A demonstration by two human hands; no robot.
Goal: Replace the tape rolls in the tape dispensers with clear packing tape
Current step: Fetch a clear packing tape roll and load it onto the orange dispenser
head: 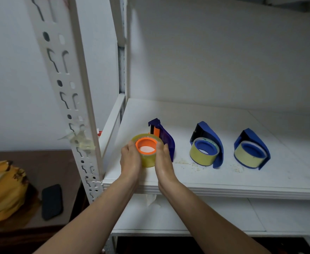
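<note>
Three blue tape dispensers stand on a white shelf (223, 176). The left dispenser (166, 138) is dark blue with an orange blade part and an orange hub (146, 145). A clear yellowish tape roll (147, 158) sits around that hub. My left hand (130, 160) grips the roll's left side and my right hand (162, 162) grips its right side. The middle dispenser (208, 142) and the right dispenser (253, 147) each hold a yellowish roll on a blue hub.
A white slotted upright post (72, 99) with tape scraps stuck on it stands at the shelf's left edge. Left of it is a brown table (40, 165) with a yellow bundle (4, 189) and a black phone (51, 201). A lower shelf (196, 215) lies underneath.
</note>
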